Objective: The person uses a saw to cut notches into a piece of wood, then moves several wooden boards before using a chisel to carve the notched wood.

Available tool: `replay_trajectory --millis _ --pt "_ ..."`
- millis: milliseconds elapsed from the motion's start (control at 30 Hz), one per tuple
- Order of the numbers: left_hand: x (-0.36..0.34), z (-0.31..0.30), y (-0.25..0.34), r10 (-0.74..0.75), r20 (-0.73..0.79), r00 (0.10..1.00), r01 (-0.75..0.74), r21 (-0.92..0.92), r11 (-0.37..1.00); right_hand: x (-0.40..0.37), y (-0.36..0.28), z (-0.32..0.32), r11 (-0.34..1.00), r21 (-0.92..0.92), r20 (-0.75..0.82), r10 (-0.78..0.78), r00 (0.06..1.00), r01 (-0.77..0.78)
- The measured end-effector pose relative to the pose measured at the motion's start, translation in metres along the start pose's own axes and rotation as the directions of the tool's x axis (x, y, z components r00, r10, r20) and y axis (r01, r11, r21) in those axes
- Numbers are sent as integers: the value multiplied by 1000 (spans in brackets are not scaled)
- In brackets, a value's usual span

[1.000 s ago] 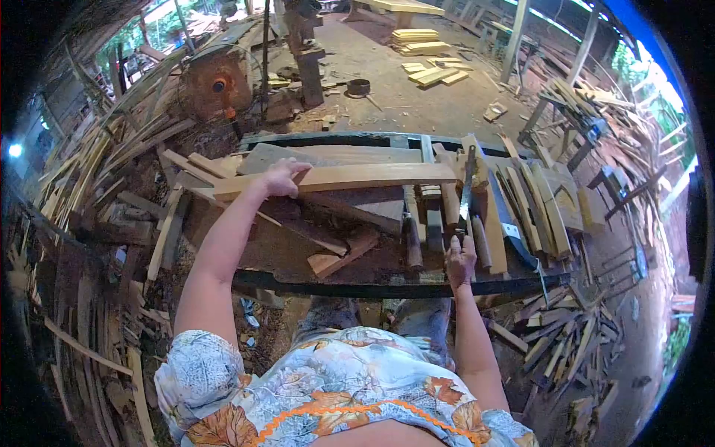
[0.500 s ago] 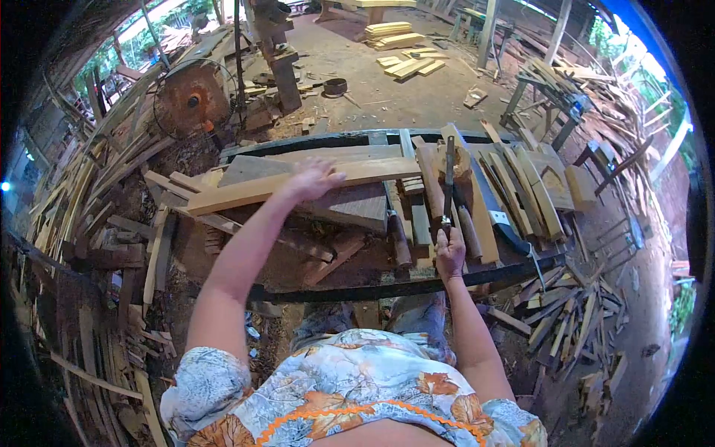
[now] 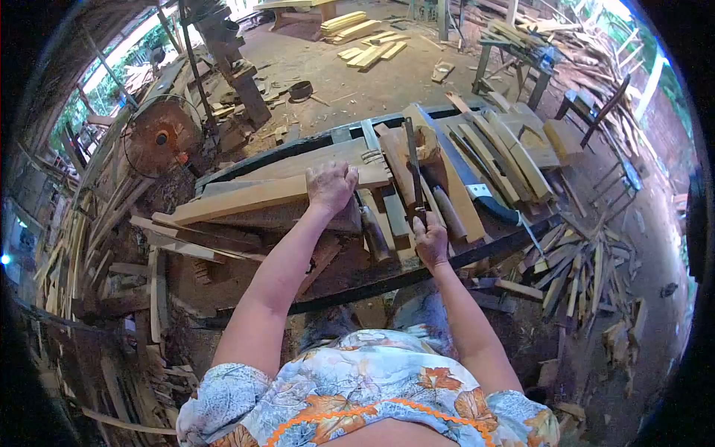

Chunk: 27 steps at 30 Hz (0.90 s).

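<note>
My left hand is closed over a long, light-brown wooden board, which lies across the workbench with notches cut in its right end. In my right hand is a chisel with a long, narrow, dark blade pointing away from me; the fingers are wrapped around its handle. A dark wooden handle lies between my two hands, and another brown handle lies just right of the chisel. Further right rests a handsaw with a dark grip.
Several wooden strips lie at the bench's right side. Scrap wood is heaped on the ground to the right. A round rusty disc stands at the left, and a stack of pale planks sits beyond the bench.
My left hand has come down and closed on the board, near its notched end. The view has turned, shifting the bench leftward and tilting it. My right hand still holds the chisel.
</note>
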<state>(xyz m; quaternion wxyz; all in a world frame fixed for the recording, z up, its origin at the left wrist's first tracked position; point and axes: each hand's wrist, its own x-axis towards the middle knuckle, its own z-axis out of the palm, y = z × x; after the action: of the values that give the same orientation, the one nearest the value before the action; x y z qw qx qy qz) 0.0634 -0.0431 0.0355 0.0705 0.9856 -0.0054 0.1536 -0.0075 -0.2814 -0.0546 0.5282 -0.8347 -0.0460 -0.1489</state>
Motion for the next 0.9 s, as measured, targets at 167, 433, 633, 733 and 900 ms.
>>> replay_trajectory --millis 167,433,633,733,900 --pt "-3 3 0 14 -52 999 -14 8 1000 1 7 4 999 -31 -30 -28 999 27" --pt "4 -2 9 -97 -5 995 97 93 991 0 6 2 998 -28 -27 -50 998 49" --pt "-1 -7 13 -101 22 995 98 102 990 1 2 -1 999 -34 29 13 999 -12" --pt "1 -7 17 -150 65 987 143 105 984 1 1 -1 999 -39 -8 -37 999 37" --pt "26 34 5 -164 125 978 153 95 984 0 1 0 998 -47 -23 -46 999 45"
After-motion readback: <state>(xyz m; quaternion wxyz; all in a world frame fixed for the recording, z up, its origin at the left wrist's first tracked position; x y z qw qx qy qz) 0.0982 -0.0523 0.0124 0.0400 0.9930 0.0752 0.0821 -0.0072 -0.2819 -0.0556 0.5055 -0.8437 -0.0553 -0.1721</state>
